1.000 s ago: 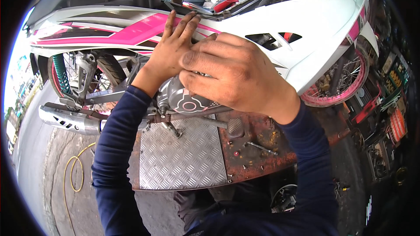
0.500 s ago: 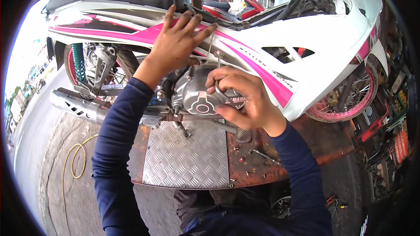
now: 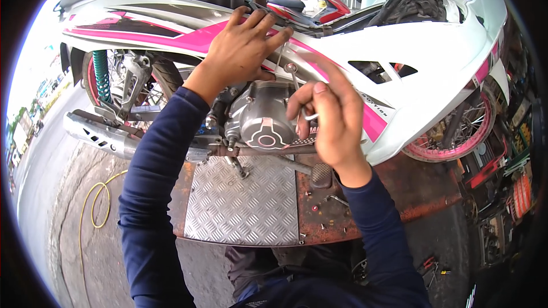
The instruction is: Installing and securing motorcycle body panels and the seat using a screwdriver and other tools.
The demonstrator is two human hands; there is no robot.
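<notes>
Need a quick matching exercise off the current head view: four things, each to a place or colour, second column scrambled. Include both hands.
Column 1
1. Left hand
2. Right hand
3. Coil spring
4. Hose

Column 2
A. Teal
B. Just right of the rounded engine cover
C. Yellow, lying on the ground
D. On the pink-striped bodywork

Pairs: 1-D, 2-B, 3-A, 4-C
</notes>
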